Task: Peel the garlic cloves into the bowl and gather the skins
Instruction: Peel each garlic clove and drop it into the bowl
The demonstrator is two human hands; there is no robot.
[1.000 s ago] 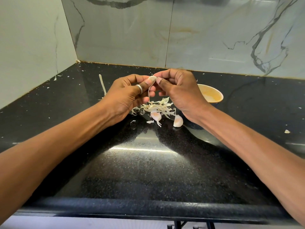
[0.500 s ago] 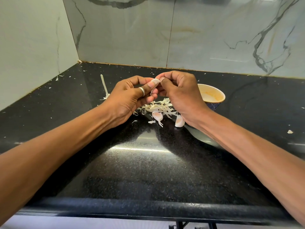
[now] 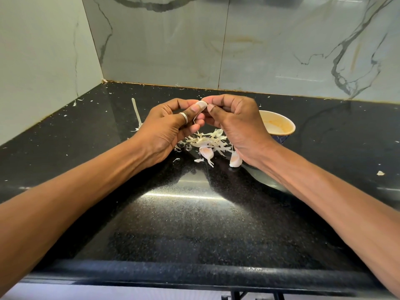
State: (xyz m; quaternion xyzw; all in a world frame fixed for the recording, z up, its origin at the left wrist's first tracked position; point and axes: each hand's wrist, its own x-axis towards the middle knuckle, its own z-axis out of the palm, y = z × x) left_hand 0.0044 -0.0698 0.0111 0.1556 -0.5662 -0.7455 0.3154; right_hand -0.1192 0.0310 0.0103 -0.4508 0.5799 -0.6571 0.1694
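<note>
Two cloves lie unpeeled on the bench (image 3: pixel 194 224): the nearer clove (image 3: pixel 206 153) at the front edge of the heap of skins (image 3: pixel 207 141), the other clove (image 3: pixel 235 160) just beside your right wrist. A third, the held clove (image 3: pixel 201 104), is up in the air above that heap, and it is the one you are working on. Your left hand (image 3: pixel 171 126) has its grip closed on it between thumb and forefinger, while your right hand (image 3: pixel 236 124) pinches at its far end with thumb and curled fingers. A thin strip of skin (image 3: pixel 194 121) hangs loose under it, so I judge this clove partly stripped, not bare. The bowl (image 3: pixel 291 126) stands behind your right hand, and much of its inside is hidden, so you cannot count from here what has gone in. The size of the heap suggests that several cloves are done. What is left, by my reckoning: finish this clove and drop it in the bowl, peel the two on the bench, then gather. The skins are mostly in one loose heap already, but a long pale strip (image 3: pixel 136 113) lies apart to the left, a scrap (image 3: pixel 380 173) sits far right, and flecks are scattered towards the back wall.
</note>
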